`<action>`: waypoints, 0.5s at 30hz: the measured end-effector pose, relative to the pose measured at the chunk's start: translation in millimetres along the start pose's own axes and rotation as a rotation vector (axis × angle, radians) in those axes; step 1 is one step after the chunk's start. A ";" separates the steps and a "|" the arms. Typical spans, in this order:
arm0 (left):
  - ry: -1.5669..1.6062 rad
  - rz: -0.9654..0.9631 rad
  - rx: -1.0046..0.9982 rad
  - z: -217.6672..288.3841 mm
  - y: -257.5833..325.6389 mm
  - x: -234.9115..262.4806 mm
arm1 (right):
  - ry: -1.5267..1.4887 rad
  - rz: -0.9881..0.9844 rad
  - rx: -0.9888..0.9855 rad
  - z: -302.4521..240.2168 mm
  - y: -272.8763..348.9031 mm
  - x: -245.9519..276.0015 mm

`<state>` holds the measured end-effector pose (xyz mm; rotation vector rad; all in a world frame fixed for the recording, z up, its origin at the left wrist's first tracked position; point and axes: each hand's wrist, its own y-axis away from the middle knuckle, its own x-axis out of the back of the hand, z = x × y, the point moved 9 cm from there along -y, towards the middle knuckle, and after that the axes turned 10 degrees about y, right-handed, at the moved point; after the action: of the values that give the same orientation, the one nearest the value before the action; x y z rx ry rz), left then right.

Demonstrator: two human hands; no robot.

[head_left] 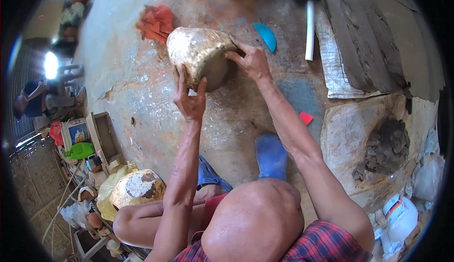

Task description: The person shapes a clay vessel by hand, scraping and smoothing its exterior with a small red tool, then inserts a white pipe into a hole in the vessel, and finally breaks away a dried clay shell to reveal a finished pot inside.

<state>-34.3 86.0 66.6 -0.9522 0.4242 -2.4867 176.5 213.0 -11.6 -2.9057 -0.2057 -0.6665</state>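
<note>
Both of my hands hold a rounded, pot-shaped form with a cream, blotchy, shiny outside. It is tilted so that a broad grey-brown end faces toward me; whether that end is hollow I cannot tell. My left hand grips its near left side, fingers on the outer wall and thumb at the grey-brown end. My right hand curls over its right edge. A crumpled red-orange cloth lies just beyond it at the left. To the right of the form rests a teal half-round flat piece.
At right, grey clay slabs lie on a white woven sack, beyond a sheet with crumbly dark clay. A white tube and small red piece lie nearby. A domed form stands lower left. Another person sits far left.
</note>
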 end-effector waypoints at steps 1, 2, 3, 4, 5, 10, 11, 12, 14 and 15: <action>-0.007 -0.024 -0.057 -0.3 -0.5 2.7 | -0.006 -0.023 0.031 -4.7 2.0 -1.1; 0.006 -0.023 -0.040 4.8 0.4 -5.0 | 0.016 -0.046 0.047 1.0 6.6 2.2; 0.009 -0.029 -0.013 14.3 6.5 -9.1 | 0.015 0.106 0.216 -16.4 16.1 13.6; 0.012 -0.036 0.015 19.5 9.9 -14.2 | 0.038 0.124 0.220 -18.1 21.5 13.8; 0.051 -0.030 0.011 14.6 6.6 -4.2 | 0.033 0.138 0.235 -37.4 23.8 10.9; 0.071 -0.031 0.052 28.2 6.7 -11.2 | 0.095 0.336 0.250 -46.8 31.3 14.7; 0.034 -0.035 0.032 31.5 9.9 -8.4 | 0.103 0.376 0.230 -51.2 37.7 15.6; -0.003 -0.040 0.011 33.8 10.8 -6.7 | 0.123 0.400 0.248 -53.5 38.5 15.8; 0.060 -0.055 0.056 28.1 10.0 -5.6 | 0.169 0.447 0.279 -53.2 41.1 17.9; 0.077 -0.060 0.071 25.8 10.0 -4.6 | 0.176 0.463 0.305 -54.4 45.0 17.1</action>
<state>-10.6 76.6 78.2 -0.8556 0.3342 -2.5813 176.5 161.0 39.1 -2.4548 0.3462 -0.7241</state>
